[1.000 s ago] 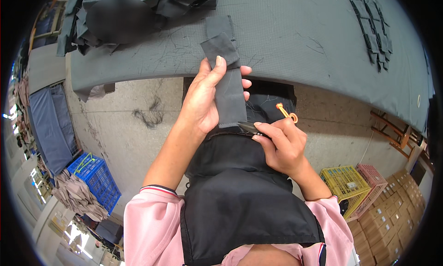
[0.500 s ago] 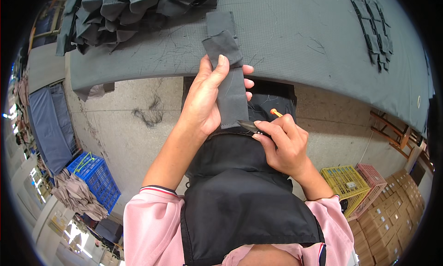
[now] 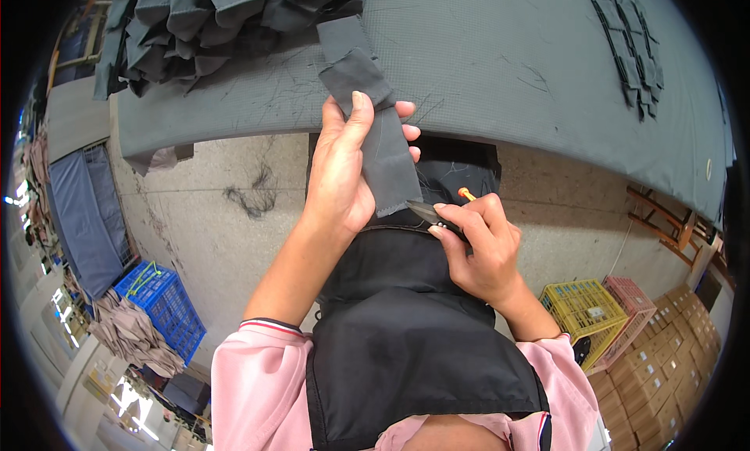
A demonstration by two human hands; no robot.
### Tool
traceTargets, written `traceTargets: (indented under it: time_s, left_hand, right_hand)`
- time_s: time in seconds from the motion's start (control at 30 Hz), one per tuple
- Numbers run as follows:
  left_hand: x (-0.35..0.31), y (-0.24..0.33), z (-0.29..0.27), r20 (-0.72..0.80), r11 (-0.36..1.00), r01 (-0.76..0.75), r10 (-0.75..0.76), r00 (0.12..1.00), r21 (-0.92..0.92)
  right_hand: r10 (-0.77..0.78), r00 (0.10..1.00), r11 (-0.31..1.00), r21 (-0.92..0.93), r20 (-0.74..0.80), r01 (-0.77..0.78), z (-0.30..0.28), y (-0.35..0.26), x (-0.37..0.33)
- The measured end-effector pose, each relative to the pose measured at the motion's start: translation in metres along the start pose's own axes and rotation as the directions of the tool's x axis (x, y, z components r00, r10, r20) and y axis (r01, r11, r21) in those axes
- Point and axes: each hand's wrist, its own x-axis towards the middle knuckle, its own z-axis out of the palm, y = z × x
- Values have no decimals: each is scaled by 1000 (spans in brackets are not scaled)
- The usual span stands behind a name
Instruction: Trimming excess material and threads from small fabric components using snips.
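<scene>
My left hand (image 3: 344, 158) is closed round a dark grey fabric strip (image 3: 388, 163), thumb on top and fingertips curled past its right edge. The strip's folded upper part reaches over the table edge, and its lower end hangs above my black apron. In my right hand (image 3: 486, 244) I grip small thread snips (image 3: 426, 212) with dark pointed blades. The tips are close to the strip's lower right corner; whether they touch the cloth I cannot tell. A yellow-orange tip (image 3: 466, 194) sticks out above my right hand; what it belongs to is hidden.
A grey-covered table (image 3: 500, 68) spans the far side, with loose threads on it. A heap of grey fabric pieces (image 3: 195, 21) lies at its left, a row of similar pieces (image 3: 629, 48) at its right. Crates in blue (image 3: 168, 306) and yellow (image 3: 586, 314) stand on the floor.
My left hand has shifted slightly left with the strip, whose upper end has tilted further left. The snips stay near its lower corner, and my right hand has barely moved.
</scene>
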Motion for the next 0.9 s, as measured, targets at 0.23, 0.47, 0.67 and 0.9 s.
traceTargets:
  time_s: [0.23,0.47,0.67,0.9]
  left_hand:
    - [0,-3,2,12,997,-74,74,997,-8]
    - [-1,-2,-1,1,999,-15,15,1000,-32]
    - [1,-2,-2,-4,999,-7,7,1000,-39]
    - [0,2,1,8,999,-14,15,1000,-31]
  right_hand:
    - [9,998,999,51,-65,-6,4,-1,1]
    - [39,997,996,78,-65,-34,5,0,-3]
    - [70,995,986,154,-66,-59,-4,0,-1]
    - [26,995,997,77,-96,-18,-4,2,-4]
